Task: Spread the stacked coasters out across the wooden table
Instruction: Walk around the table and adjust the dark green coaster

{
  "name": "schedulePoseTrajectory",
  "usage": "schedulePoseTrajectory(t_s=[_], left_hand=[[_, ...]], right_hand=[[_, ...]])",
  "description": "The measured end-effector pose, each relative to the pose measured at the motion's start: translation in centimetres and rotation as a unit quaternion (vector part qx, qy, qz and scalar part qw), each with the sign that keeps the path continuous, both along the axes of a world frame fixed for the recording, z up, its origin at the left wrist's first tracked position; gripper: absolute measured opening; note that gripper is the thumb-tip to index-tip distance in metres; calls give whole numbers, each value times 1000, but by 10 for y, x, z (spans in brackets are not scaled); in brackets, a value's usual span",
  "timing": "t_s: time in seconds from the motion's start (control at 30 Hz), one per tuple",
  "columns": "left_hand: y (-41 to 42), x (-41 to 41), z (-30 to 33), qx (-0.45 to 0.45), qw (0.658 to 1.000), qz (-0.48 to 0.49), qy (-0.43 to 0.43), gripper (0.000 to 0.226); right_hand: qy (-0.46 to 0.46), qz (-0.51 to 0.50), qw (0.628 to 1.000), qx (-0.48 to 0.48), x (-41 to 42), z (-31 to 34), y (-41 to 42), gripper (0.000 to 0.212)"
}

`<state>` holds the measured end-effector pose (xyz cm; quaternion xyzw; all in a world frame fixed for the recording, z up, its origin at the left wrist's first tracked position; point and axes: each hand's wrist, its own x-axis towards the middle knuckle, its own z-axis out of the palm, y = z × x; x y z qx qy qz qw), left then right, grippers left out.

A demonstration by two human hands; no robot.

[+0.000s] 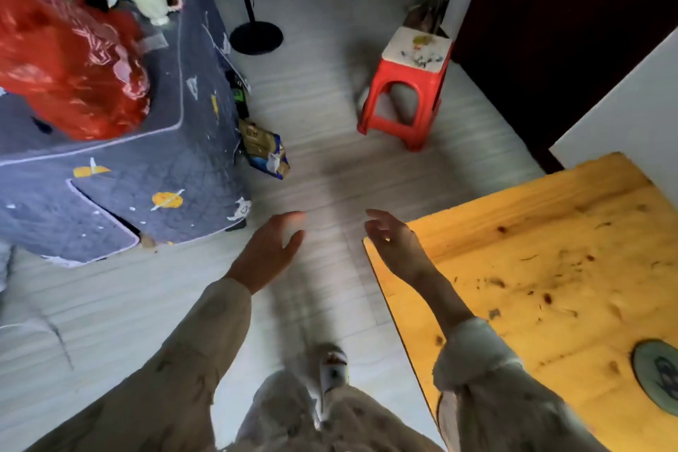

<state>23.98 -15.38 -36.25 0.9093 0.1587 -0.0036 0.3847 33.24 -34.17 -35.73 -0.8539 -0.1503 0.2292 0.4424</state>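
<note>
the wooden table [550,249] takes up the right side of the view, and it serves as the landmark here. on its near right part, close to the edge of the picture, lies one round greenish coaster [658,376] with a dark pattern; it is cut off by the frame, so i cannot tell whether it is a single coaster or the top of a stack. no other coaster shows anywhere on the visible tabletop, which is otherwise bare apart from dark knots and marks in the wood. judging by this, the spreading is either barely begun or not begun at all: most of the table is yet to get a coaster.

the right hand [394,242] hangs over the table's left corner, fingers loosely spread and slightly curled, palm turned inward. it holds nothing, and whether it brushes the wood i cannot tell. it is well apart from the coaster, which lies further along the table toward the person's right.

the left hand [273,249] is off the table altogether, out over the pale floor [330,121] to the table's left, open with fingers relaxed, and empty. the picture is a little blurred, so finer detail of the fingers is unclear.
</note>
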Motion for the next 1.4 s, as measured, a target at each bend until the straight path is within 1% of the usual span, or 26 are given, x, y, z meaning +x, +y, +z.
schedulePoseTrajectory(t_s=[0.2,0.3,0.37,0.57,0.7,0.8,0.97,1.1,1.2,1.3,1.4], left_hand=[[38,118,10,-8,998,-56,-31,35],[49,179,1,-30,993,-117,-7,36],[62,222,-7,-27,987,-161,8,36],[87,350,-11,-31,957,-287,29,35],[75,424,-13,-28,937,-346,31,33],[39,466,-20,-26,906,-420,45,32],[-51,499,-36,-8,838,-543,60,33],[-137,505,-49,24,777,-627,46,33],[-199,501,-57,43,731,-680,46,36],[-250,491,-69,61,687,-722,60,41],[-289,481,-85,102,644,-752,99,49]], right_hand=[[-26,-82,996,-19,91,14,16,34],[-26,-136,990,-21,131,11,25,34],[-21,-178,984,-11,156,7,32,34],[-1,-338,941,-2,216,3,40,34],[10,-421,907,2,231,4,27,36],[8,-494,869,2,229,0,2,36],[10,-594,804,-26,213,-16,-53,35],[25,-653,756,-36,201,-31,-109,34],[37,-682,727,-62,193,-41,-150,34],[51,-704,703,-90,183,-54,-187,35],[67,-717,683,-125,172,-72,-219,36]])
